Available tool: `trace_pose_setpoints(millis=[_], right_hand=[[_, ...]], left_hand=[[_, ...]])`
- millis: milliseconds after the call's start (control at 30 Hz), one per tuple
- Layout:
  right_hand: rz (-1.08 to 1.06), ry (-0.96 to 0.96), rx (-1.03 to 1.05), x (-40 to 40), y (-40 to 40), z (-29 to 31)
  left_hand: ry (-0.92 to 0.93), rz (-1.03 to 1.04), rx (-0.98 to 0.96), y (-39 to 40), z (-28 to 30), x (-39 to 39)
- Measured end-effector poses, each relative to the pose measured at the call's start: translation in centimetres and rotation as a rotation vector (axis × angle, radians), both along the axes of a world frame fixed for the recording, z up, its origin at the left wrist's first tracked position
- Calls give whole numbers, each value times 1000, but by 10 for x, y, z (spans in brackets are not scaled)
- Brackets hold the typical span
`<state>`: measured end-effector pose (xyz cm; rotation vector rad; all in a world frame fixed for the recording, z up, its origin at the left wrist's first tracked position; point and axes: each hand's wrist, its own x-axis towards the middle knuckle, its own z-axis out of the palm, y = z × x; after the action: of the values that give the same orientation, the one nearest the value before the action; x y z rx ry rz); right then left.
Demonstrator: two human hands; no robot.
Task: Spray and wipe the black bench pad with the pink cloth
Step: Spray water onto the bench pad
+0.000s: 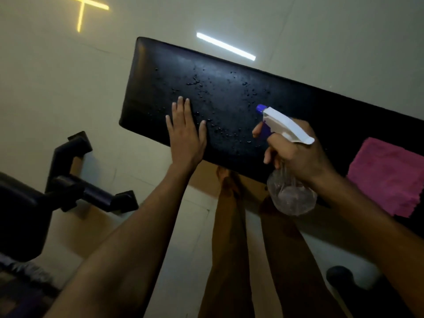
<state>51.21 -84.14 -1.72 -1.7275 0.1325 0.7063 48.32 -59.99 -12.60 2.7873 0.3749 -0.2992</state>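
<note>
black bench pad [229, 92] beaded with droplets; left hand [186, 131] lies flat on it, fingers spread. right hand [298, 152] fingers clamp the spray bottle [289, 193]; pink cloth [387, 175] beside.

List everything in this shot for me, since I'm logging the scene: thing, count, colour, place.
bench pad: one, black, centre, dotted with droplets
droplets: many, clear, mid-pad
spray bottle: one, clear with white and blue head, over the pad's near edge
pink cloth: one, on the pad at right
gym equipment: black, on the floor at left
floor: pale, reflecting light strips
left hand: flat on the pad
right hand: gripping the bottle
legs: two, below the pad
</note>
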Motion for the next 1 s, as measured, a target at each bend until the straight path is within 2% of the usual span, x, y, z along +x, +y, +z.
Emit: trace_pose_setpoints(millis=[267,600,733,900,1000], right_hand=[[-4,103,-58,15,63,-23],[-150,173,-15,32,92,-26],[-55,206,-11,23,92,-27],[70,267,-7,-2,89,-26],[184,320,-35,-16,82,-27]], left_hand=[[-106,-59,76,54,-23,32],[-140,54,100,92,-29,22],[-160,79,41,101,-30,19],[-164,231,-19,104,-25,20],[-154,221,-47,106,-22,19]])
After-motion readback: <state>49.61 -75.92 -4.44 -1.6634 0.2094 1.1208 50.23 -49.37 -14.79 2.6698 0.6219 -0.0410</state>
